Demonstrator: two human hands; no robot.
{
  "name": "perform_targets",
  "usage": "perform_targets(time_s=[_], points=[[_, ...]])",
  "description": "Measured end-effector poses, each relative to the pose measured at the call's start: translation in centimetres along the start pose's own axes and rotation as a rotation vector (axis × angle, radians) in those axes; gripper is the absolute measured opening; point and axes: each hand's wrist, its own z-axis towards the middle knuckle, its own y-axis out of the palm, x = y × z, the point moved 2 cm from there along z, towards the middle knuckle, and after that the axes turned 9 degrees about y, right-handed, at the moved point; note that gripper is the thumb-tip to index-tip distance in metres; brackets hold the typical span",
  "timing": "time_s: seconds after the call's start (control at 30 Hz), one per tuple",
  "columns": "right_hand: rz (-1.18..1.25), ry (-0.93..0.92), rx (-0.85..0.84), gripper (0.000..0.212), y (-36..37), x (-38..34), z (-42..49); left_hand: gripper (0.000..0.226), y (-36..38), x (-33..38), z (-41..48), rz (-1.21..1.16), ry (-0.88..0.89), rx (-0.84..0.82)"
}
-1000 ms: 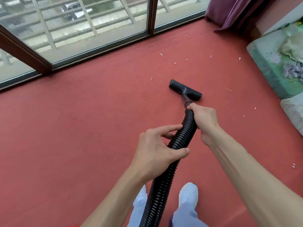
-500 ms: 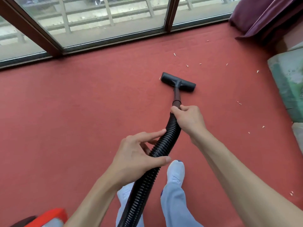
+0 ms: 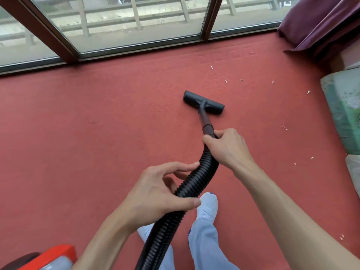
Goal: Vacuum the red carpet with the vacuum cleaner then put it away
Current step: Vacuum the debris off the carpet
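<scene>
Resting flat on the red carpet [image 3: 97, 133], a little short of the window [image 3: 136, 41], the vacuum cleaner's black floor nozzle [image 3: 203, 103] is seen at the end of a short rigid tube [image 3: 204, 121]. From there the ribbed hose [image 3: 194, 180] is led back past the person's legs and out of the bottom of the view. An orange-and-grey body, taken to be the canister [image 3: 48, 258], shows at lower left.

Pale scraps [image 3: 241, 80] are scattered to the right of the nozzle, well apart from it, so much of the vacuuming is judged to be undone. They could be missed if the strokes are not carried toward the folded bedding [image 3: 342, 106] and the purple curtain [image 3: 315, 22]. The hose could also be kinked at its bend or trodden on by the white shoe [image 3: 207, 207] just beside it, and the canister tipped by a long reach.

The hose's top end, where the tube begins, is clasped in the right hand [image 3: 228, 147], fingers wrapped round it and arm stretched forward. Lower down, the hose is gripped by the left hand [image 3: 155, 195] between thumb and curled fingers, forefinger laid across the ribs.
</scene>
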Motion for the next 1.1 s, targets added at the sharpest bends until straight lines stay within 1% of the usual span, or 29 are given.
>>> perform_targets(time_s=[0.1, 0.17, 0.23, 0.37, 0.47, 0.53, 0.63, 0.7, 0.77, 0.9, 1.0, 1.07, 1.1], points=[[-0.055, 0.002, -0.042, 0.027, 1.1, -0.5, -1.8, 0.06, -2.0, 0.0, -1.3, -0.004, -0.026, -0.075], [-0.088, 0.002, -0.042, 0.028, 1.9, -1.3, -1.9, 0.059, -2.7, -0.1, -1.7, 0.001, -0.027, -0.066], [-0.09, -0.002, -0.022, 0.027, 2.5, -2.3, -1.2, 0.059, -2.8, -0.1, -1.5, 0.034, -0.012, -0.003], [0.036, 0.01, 0.019, 0.031, 3.5, -4.1, 1.5, 0.064, -2.0, -0.7, 0.3, 0.098, 0.029, 0.194], [0.104, 0.017, 0.039, 0.033, 4.0, -5.1, 2.2, 0.065, -1.8, -1.0, 1.2, 0.152, 0.047, 0.259], [0.124, 0.016, 0.013, 0.033, 3.9, -5.3, 1.3, 0.064, -2.5, -0.8, 0.8, 0.174, 0.057, 0.225], [0.112, -0.008, -0.035, 0.038, 3.4, -4.5, -1.1, 0.06, -4.5, 0.0, -1.2, 0.145, 0.068, 0.071], [0.114, -0.016, -0.089, 0.035, 3.3, -3.9, -2.6, 0.059, -5.8, 0.6, -2.8, 0.084, 0.064, -0.017], [0.116, -0.018, -0.125, 0.033, 3.7, -4.0, -3.3, 0.057, -6.4, 0.7, -3.7, 0.044, 0.064, -0.033], [0.177, -0.008, -0.07, 0.034, 4.9, -5.7, -1.3, 0.06, -6.1, -0.3, -2.2, 0.039, 0.058, 0.091], [0.219, 0.015, -0.014, 0.049, 5.7, -6.5, 1.1, 0.064, -4.9, -1.8, 0.7, 0.065, 0.055, 0.197], [0.229, 0.015, -0.007, 0.057, 6.0, -6.5, 2.1, 0.065, -4.3, -2.3, 2.0, 0.072, 0.041, 0.21], [0.222, 0.018, 0.002, 0.054, 5.9, -6.2, 2.4, 0.065, -4.2, -2.4, 2.4, 0.075, 0.038, 0.201]])
